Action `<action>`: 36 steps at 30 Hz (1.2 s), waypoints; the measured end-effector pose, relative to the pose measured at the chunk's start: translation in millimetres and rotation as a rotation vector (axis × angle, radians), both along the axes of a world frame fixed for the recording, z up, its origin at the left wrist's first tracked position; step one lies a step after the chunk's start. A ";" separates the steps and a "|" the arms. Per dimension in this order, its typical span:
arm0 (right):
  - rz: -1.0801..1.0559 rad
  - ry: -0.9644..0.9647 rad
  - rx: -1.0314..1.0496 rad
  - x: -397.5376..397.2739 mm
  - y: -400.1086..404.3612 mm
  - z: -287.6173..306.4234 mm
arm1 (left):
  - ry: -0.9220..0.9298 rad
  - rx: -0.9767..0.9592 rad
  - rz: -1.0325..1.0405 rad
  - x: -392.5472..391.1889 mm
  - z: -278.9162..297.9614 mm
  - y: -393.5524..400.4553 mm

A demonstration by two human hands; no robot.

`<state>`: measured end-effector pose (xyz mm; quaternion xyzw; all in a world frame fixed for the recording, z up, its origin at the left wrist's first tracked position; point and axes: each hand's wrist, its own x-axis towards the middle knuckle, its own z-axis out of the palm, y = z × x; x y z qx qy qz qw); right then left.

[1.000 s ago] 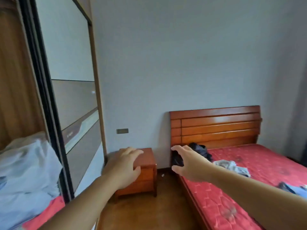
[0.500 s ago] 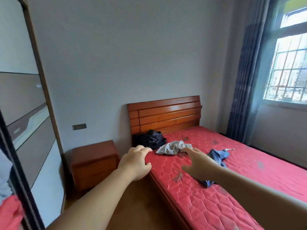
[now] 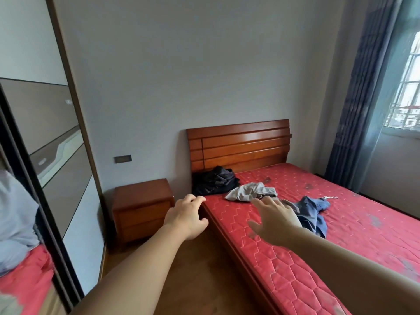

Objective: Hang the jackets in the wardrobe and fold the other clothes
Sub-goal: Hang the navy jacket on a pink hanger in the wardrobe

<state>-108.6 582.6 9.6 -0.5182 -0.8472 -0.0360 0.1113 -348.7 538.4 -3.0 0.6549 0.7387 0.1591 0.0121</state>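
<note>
Two empty hands reach toward the bed [image 3: 341, 235]: left hand [image 3: 185, 215] loosely curled, right hand [image 3: 273, 220] spread beside the blue garment [image 3: 312, 212].

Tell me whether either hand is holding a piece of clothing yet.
No: the left hand and right hand reach out empty toward the bed.

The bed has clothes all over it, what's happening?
A person is reaching both arms toward the red bed. The left hand and right hand are open and hold nothing. A black garment, a grey one and a blue one lie crumpled there, not yet folded or hung.
</note>
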 end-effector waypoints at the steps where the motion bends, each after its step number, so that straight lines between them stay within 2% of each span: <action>1: -0.001 -0.002 -0.005 -11.5 11.8 -1.1 | -0.009 -0.005 0.005 -10.2 -2.5 10.7; 10: -0.042 0.021 -0.051 -80.8 116.7 -14.9 | -0.021 -0.052 0.012 -87.8 -22.7 116.2; 16: -0.052 0.020 -0.075 -97.5 225.1 -30.0 | -0.004 -0.038 0.012 -117.6 -35.8 215.1; 22: -0.043 0.206 -0.205 -121.6 359.2 -46.2 | 0.032 -0.052 0.054 -135.5 -52.9 327.4; 29: -0.035 0.164 -0.246 -147.9 494.2 -59.6 | 0.020 -0.079 0.076 -160.4 -64.3 443.0; 36: -0.051 0.096 -0.256 -204.3 619.6 -76.5 | -0.067 -0.093 0.063 -223.2 -85.7 568.6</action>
